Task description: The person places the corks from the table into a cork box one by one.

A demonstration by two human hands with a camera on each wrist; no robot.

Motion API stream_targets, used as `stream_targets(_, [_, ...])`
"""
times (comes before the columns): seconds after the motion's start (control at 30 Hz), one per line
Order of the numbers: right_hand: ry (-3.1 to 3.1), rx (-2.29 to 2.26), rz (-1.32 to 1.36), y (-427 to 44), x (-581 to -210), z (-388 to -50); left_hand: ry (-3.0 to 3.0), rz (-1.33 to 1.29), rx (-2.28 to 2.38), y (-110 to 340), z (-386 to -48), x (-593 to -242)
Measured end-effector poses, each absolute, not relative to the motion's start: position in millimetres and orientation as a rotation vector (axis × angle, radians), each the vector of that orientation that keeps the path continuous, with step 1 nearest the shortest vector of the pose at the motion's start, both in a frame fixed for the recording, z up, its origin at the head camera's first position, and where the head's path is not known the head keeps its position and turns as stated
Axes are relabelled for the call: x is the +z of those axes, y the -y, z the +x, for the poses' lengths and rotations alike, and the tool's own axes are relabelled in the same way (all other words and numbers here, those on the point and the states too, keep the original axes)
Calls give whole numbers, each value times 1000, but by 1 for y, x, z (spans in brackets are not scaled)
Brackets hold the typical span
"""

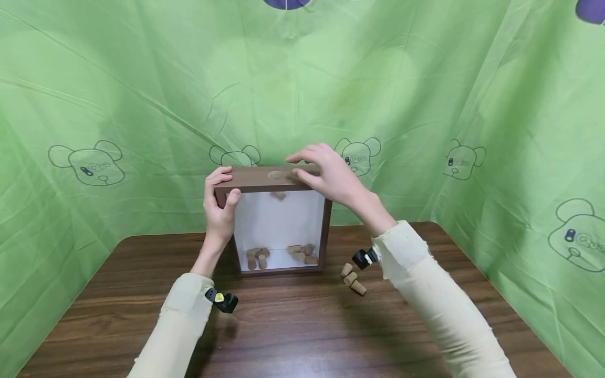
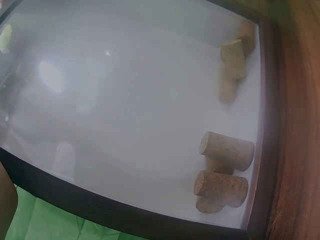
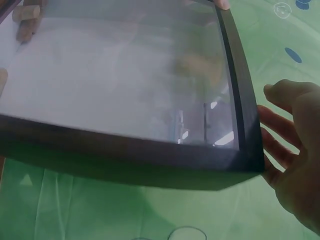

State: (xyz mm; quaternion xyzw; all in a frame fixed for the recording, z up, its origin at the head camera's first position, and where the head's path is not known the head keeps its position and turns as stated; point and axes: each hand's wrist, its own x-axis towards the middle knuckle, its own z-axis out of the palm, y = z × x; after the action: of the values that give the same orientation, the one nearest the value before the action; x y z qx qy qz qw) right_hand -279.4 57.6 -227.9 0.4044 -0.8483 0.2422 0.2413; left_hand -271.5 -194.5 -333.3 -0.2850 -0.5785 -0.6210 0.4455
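Note:
A brown wooden shadow box (image 1: 326, 231) with a clear front and white back stands upright on the table. My left hand (image 1: 219, 210) grips its upper left corner, thumb on the front and fingers over the top. My right hand (image 1: 326, 170) hovers at the top right beside the round hole (image 1: 279, 175), fingers loosely bent and holding nothing. Just below that hole a single cork (image 1: 279, 195) hangs blurred inside the box, in mid-air. At the bottom lie several corks (image 1: 257, 255) on the left and several more corks (image 1: 302, 254) on the right, also visible in the left wrist view (image 2: 227, 145).
Right of the box, several loose corks (image 1: 352, 279) lie on the dark wooden table (image 1: 283, 325). A green curtain (image 1: 165, 105) with bear drawings surrounds the table on the back and sides. Each wrist wears a small black camera (image 1: 227, 302).

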Motion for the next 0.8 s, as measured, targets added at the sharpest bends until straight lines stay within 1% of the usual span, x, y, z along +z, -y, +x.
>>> stream_targets(0.2, [2241, 760, 1091, -83, -240, -268, 1441, -693, -1539, 195, -270, -334])
stream_targets(0.5, [2147, 996, 999, -126, -281, -251, 1432, -707, -1545, 197, -272, -332])
stream_targets(0.67, [2165, 1167, 913, -142, -303, -244, 1439, -697, -1552, 197, -271, -333])
stream_targets(0.8, [2234, 1158, 865, -148, -320, -238, 1439, -694, -1560, 197, -270, -333])
